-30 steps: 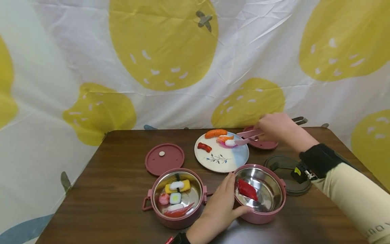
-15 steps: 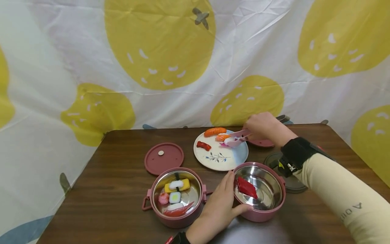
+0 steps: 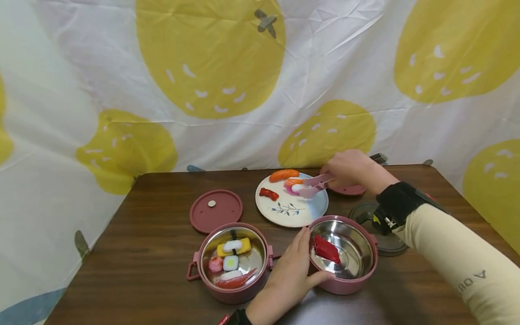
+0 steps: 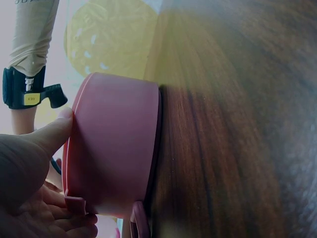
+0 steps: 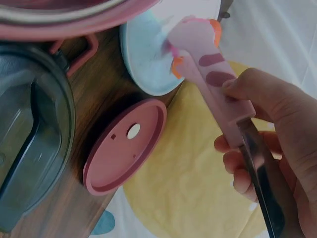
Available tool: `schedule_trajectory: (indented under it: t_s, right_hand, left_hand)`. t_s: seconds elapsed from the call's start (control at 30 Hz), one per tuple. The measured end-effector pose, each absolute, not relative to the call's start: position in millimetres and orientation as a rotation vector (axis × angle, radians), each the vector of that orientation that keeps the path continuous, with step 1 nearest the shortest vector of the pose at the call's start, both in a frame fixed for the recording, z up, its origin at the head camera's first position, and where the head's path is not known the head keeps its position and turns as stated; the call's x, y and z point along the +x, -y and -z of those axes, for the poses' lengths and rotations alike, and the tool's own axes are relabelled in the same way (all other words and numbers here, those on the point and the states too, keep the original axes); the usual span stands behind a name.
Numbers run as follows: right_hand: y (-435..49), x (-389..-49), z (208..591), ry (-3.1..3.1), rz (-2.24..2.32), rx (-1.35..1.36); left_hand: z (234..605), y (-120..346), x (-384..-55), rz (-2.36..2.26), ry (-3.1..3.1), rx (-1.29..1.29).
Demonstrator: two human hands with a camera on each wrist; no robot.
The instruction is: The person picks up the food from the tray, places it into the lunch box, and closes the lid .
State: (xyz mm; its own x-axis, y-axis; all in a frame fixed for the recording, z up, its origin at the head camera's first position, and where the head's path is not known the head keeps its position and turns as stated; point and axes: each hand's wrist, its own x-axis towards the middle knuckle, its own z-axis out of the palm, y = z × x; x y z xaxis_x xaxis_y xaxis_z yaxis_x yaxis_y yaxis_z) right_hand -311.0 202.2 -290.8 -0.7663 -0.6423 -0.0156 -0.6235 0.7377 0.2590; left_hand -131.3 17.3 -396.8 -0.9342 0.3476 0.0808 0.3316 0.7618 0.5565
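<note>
My right hand [image 3: 346, 167] grips pink-tipped tongs [image 3: 318, 181] over the plate [image 3: 280, 217]. Their tips straddle a toy sushi piece [image 3: 293, 183] with orange topping, white rice and a pink base. In the right wrist view the broad tong heads [image 5: 190, 37] hide most of that piece. An orange sushi topping [image 3: 284, 175] and a small red piece [image 3: 269, 194] lie on the same plate. My left hand [image 3: 286, 273] holds the pink steel-lined bowl [image 3: 367, 277] from its left side, thumb at the front rim. Inside sits a red slab-like piece [image 3: 327, 249].
At the left stands a second pink bowl [image 3: 227, 295] with several toy sushi pieces. Behind it lies a round pink lid [image 3: 216, 220]. Another pink lid [image 5: 124, 148] is partly under my right hand's side, beside a dark see-through lid [image 5: 34, 129].
My right hand has moved left with the tongs, bringing their tips further over the plate and around the sushi piece. My left hand stays on the right bowl.
</note>
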Motion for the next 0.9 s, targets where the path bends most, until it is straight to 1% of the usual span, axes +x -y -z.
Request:
schedule_trajectory:
  t_s: [0.2, 0.47, 0.67, 0.9]
  right_hand:
    - [-193, -311, 294, 2.854, 0.435, 0.998]
    - [-186, -314, 297, 2.913, 0.459, 1.029]
    - [-188, -314, 299, 2.894, 0.445, 1.082]
    - [-197, -305, 297, 2.837, 0.319, 1.118]
  left_hand:
    - [397, -18, -132, -0.925, -2.926, 0.581]
    - [397, -19, -133, -0.915, -2.944, 0.588]
    - [397, -19, -133, -0.914, -2.94, 0.574]
    - [397, -20, -133, -0.913, -2.945, 0.576]
